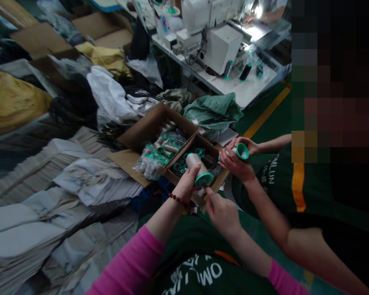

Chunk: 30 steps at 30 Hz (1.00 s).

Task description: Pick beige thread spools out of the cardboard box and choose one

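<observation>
My left hand [189, 180], with a beaded bracelet at the wrist, is closed round a large thread spool [197, 166] of pale thread with a green base. The spool lies tilted above an open cardboard box [213, 190], its base turned towards me. My right hand [223, 213] is at that base, index finger reaching to its rim and the other fingers curled. A small dark shape shows at the fingertip; what it is, I cannot make out. Inside the box sit several green-ended spools [178, 167], partly hidden by my left hand.
A co-worker's hands [238, 159] hold another green-based spool [242, 151] at the right. Bagged spools [162, 149] fill a second carton [132, 135]. Bundled stacks of pale pieces [49, 217] lie left. Sewing machines [218, 45] stand on a table [249, 92] behind.
</observation>
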Each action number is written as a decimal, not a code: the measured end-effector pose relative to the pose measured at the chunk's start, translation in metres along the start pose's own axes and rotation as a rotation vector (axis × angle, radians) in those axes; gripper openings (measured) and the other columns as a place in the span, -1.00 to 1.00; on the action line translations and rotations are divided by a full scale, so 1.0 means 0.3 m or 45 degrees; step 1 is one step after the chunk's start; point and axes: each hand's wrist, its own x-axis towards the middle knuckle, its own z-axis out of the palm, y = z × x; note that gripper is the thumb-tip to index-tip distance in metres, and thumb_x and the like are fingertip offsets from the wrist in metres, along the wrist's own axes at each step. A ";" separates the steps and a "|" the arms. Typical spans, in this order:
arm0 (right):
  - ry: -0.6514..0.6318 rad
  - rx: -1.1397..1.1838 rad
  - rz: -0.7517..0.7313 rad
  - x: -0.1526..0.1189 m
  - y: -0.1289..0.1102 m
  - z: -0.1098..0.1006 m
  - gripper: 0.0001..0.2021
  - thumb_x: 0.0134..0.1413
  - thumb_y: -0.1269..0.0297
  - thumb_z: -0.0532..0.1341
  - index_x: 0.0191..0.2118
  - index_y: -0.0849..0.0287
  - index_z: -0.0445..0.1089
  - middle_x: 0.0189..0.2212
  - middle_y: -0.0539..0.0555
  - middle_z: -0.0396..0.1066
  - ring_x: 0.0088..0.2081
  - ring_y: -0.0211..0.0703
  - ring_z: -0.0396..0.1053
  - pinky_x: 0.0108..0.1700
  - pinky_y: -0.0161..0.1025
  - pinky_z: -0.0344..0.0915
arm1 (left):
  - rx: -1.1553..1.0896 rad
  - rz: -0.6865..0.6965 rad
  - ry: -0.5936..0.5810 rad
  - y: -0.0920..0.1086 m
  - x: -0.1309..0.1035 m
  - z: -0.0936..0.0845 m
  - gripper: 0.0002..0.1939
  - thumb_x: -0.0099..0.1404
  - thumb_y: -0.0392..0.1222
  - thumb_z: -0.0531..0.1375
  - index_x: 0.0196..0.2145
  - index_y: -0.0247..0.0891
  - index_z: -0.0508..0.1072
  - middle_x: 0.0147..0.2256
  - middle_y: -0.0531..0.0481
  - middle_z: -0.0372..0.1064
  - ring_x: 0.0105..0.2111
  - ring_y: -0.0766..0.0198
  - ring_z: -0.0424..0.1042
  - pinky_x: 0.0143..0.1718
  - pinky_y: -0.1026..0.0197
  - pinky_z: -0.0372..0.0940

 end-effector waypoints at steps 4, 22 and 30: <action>0.054 -0.009 -0.030 -0.001 -0.002 -0.004 -0.57 0.30 0.30 0.01 0.25 0.03 0.13 -0.40 -0.02 0.39 -0.46 -0.15 0.33 -0.43 -0.19 -0.03 | -0.026 0.023 -0.045 0.010 -0.022 0.005 -0.33 0.09 0.24 0.29 -0.02 -0.33 0.42 -0.31 -0.15 0.45 -0.41 0.16 0.43 -0.46 0.19 0.35; 0.066 0.039 -0.073 0.006 -0.015 -0.008 -0.60 0.30 0.31 0.00 0.22 0.07 0.20 -0.35 0.02 0.43 -0.41 -0.17 0.37 -0.41 -0.22 0.03 | -0.060 0.001 -0.007 0.018 -0.024 -0.015 -0.34 0.10 0.24 0.27 -0.03 -0.34 0.40 -0.33 -0.16 0.45 -0.38 0.11 0.44 -0.44 0.19 0.34; -0.017 0.024 -0.074 0.023 -0.038 -0.015 -0.59 0.32 0.30 0.01 0.24 0.05 0.19 -0.28 0.06 0.45 -0.34 -0.16 0.40 -0.36 -0.25 0.11 | -0.101 0.025 -0.015 0.022 -0.024 -0.046 -0.38 0.15 0.20 0.26 -0.01 -0.33 0.40 -0.27 -0.16 0.45 -0.35 0.11 0.45 -0.46 0.21 0.33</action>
